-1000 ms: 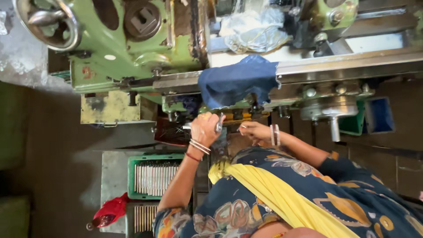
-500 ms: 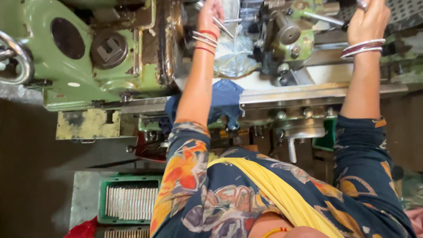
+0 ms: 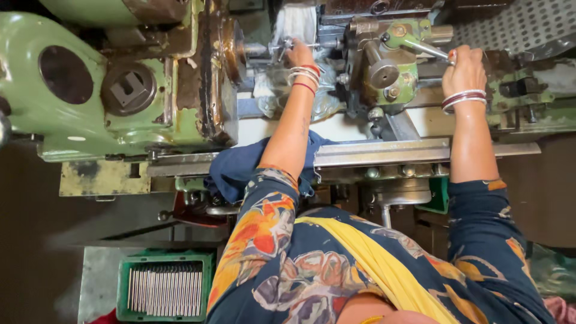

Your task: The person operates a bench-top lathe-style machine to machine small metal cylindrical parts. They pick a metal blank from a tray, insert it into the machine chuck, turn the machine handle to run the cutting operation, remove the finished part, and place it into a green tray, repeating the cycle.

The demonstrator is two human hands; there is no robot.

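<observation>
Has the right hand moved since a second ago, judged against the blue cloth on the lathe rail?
Yes. The right hand was below the blue cloth, near the person's body; it is now above it, gripping the lathe lever.

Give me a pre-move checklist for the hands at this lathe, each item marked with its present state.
1. Left hand at the thin metal rod by the spindle: ok, fingers on it.
2. Right hand on the metal lever of the green tool block: ok, closed around the handle end.
3. Spindle stopped: cannot tell.
4. Blue cloth clear of the work area: ok, it hangs over the bed rail, below the hands.
5. Bangles away from turning parts: not ok, left wrist is close to the spindle.
6. Green crate of rods within reach: cannot tell.
</observation>
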